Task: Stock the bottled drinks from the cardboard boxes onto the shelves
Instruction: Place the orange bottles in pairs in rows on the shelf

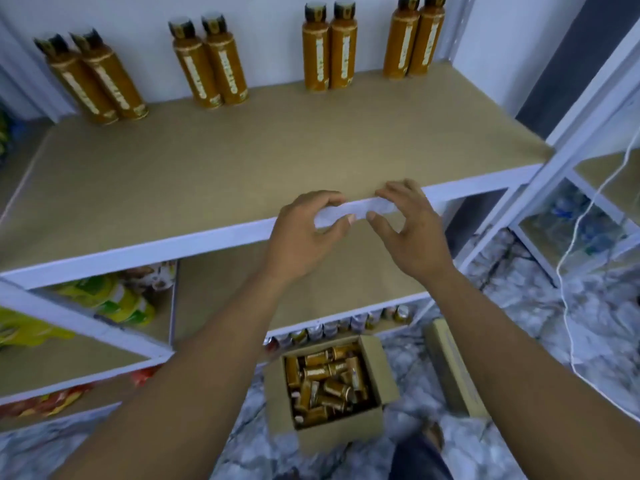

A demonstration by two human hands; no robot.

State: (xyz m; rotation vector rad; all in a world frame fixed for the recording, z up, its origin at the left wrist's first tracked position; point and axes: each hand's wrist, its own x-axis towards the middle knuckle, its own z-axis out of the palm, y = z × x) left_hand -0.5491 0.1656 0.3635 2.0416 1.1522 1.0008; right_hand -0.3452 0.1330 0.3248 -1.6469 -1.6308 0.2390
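Note:
Amber bottles with black caps stand in pairs along the back of the top shelf [242, 161]: one pair at the far left [93, 81], another [211, 64], a third [329, 46] and one at the right [415, 39]. On the floor below, an open cardboard box [374, 427] holds several more such bottles [325, 382] lying loose. My left hand [304, 237] and my right hand [408, 230] are at the shelf's front edge. Between them they pinch the two ends of a short white strip [356, 209] that lies along the white rail.
A second, closed cardboard box [450, 368] lies on the marble floor to the right. Small jars [346, 327] line the bottom shelf. Yellow and green packets [114, 299] fill the left unit. A white cable [568, 258] hangs by the right-hand rack [554, 174].

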